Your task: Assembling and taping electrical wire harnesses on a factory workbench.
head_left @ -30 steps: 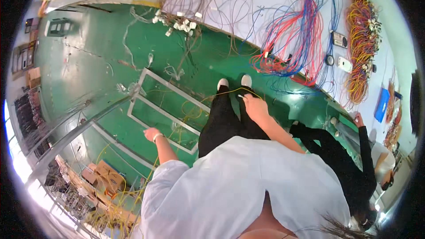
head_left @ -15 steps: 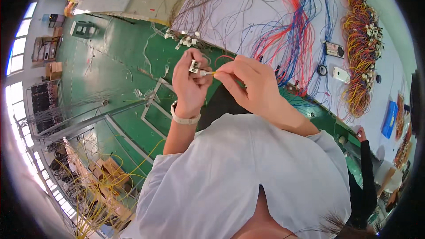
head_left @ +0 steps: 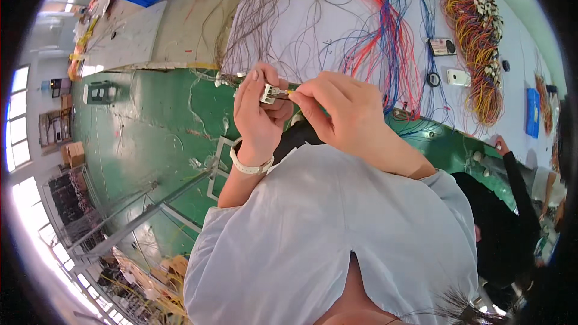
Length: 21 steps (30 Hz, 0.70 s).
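Observation:
Between the curled fingers of my left hand (head_left: 257,114) is a small white multi-cavity connector housing (head_left: 268,94). My right hand (head_left: 346,108) pinches a thin wire with a yellow tip (head_left: 290,93) by thumb and index finger. Its end points at the side of the housing, and I cannot tell whether it sits inside. Both hands are raised in front of my chest, close to the near edge of the worktable (head_left: 301,42). A white watch band circles my left wrist.
Red and blue wires (head_left: 391,30) lie in bundles across the worktable, with thin grey-brown wires to their left. Farther right are a black tape roll (head_left: 433,79), a white device (head_left: 459,77) and a thick yellow-red wire bundle (head_left: 475,42). A co-worker's black sleeve (head_left: 522,186) shows at right.
The view has shifted, bringing a blue bin into sight at upper left. My right hand has brought the wire closer to the connector housing. My left hand still grips the housing.

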{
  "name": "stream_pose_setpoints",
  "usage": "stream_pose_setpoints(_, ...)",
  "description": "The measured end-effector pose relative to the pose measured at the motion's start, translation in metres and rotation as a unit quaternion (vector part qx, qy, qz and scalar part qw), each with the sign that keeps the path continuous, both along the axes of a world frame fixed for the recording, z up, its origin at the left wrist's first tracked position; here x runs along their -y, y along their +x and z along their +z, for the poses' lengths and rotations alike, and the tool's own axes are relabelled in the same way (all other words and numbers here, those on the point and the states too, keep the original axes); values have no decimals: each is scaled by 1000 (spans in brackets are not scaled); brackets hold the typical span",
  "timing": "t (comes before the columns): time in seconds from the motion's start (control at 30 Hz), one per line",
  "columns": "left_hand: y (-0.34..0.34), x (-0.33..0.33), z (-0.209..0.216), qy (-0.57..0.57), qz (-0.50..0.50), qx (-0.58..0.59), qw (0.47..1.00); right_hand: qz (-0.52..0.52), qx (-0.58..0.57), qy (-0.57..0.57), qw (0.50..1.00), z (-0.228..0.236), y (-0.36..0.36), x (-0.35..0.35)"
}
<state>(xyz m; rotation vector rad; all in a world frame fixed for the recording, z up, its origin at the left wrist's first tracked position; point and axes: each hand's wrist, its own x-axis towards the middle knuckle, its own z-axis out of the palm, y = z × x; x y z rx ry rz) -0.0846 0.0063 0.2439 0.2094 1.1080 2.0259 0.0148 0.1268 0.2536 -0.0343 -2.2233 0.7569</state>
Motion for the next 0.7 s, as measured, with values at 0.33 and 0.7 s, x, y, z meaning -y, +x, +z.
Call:
stream_pose_setpoints(0.33,-94,21,5,-136,-204,23,969,-27,-5,280,960,-12,-54,25)
stream_pose_setpoints(0.7,-125,25,-7,-194,-240,-140,941,-77,-33,-56,995,-37,-84,55)
